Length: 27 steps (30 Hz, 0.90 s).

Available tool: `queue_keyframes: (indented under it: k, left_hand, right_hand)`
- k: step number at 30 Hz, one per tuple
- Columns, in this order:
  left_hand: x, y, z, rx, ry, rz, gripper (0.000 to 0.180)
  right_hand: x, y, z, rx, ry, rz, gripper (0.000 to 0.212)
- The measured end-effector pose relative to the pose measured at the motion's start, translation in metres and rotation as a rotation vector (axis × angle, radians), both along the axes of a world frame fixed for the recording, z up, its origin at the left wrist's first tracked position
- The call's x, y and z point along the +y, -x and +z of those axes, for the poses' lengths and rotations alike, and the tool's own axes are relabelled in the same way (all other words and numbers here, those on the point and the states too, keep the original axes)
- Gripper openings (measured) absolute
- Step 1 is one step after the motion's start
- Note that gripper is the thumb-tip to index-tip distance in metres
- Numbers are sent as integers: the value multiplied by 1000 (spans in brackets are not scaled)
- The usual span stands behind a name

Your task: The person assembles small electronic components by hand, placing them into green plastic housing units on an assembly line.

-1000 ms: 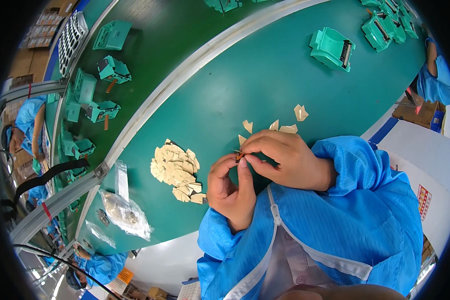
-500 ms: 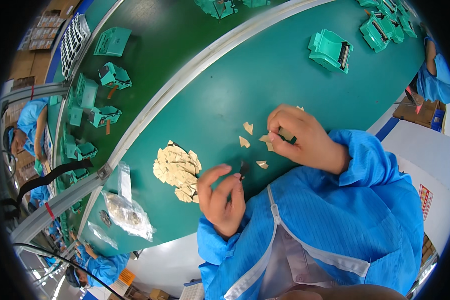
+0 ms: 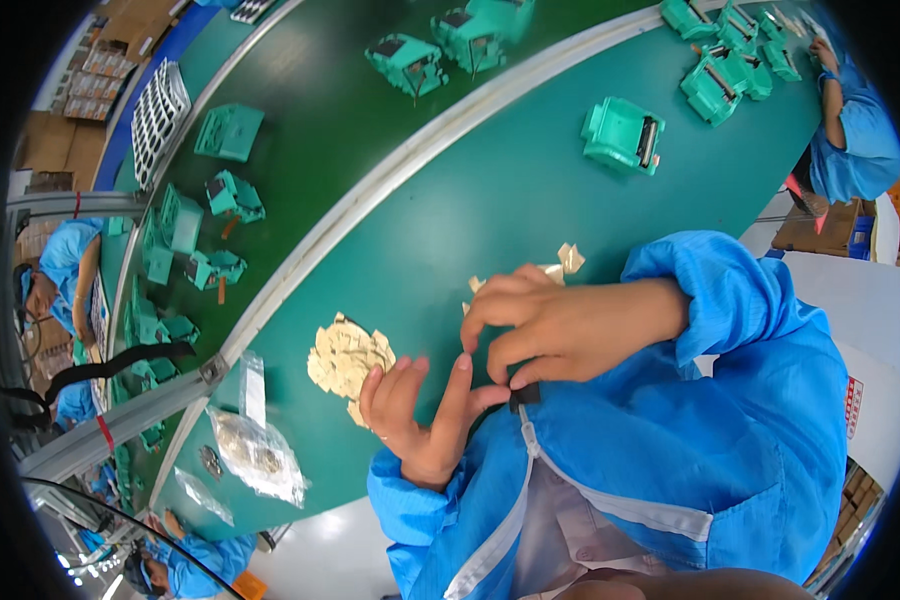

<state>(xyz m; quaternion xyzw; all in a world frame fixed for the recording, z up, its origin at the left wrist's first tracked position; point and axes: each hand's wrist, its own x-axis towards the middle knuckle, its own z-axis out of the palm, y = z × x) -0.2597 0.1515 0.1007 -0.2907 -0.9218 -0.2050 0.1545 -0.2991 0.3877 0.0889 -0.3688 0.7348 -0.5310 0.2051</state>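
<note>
A small black piece [image 3: 525, 394] is held between the thumb of my left hand [image 3: 420, 425] and the fingertips of my right hand [image 3: 565, 320], close to my jacket front. The other left fingers are spread, and the left index tip meets a right fingertip. Right thumb and fingers bend down in a pinch, partly hiding the piece. Next to my left fingers lies a heap of cream-coloured paper scraps [image 3: 345, 355]. More cream scraps [image 3: 570, 258] lie behind my right hand, which covers some of them.
A green plastic housing [image 3: 622, 135] stands on the green table, with several more [image 3: 725, 75] at the far right. A metal rail [image 3: 370, 180] divides off a strip bearing more housings. Clear plastic bags [image 3: 258, 450] lie at left. Co-workers in blue sit at both sides.
My right hand has moved left and nearer, meeting my left hand at the black piece. The left index has lifted from the thumb. The view has shifted slightly; more housings show beyond the rail.
</note>
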Motion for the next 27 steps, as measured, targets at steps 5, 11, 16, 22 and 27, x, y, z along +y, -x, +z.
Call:
queue_keyframes:
  k: [5, 11, 16, 22, 27]
  left_hand:
    - [1, 3, -2, -25, -12, 23, 51]
    - [7, 12, -4, -187, 7, 73, 50]
    - [7, 10, -2, -333, -150, 189, 42]
    - [5, 9, 2, -356, -207, 217, 41]
    - [6, 5, 1, -393, -279, 181, 43]
  right_hand:
    - [-1, -6, 5, 122, -31, -47, 9]
    - [26, 40, 19, 853, -506, -125, 15]
    - [116, 174, -29, 746, -486, -741, 28]
    - [156, 216, -65, 316, -786, -475, 69]
    - [156, 203, -52, 475, -525, -910, 78]
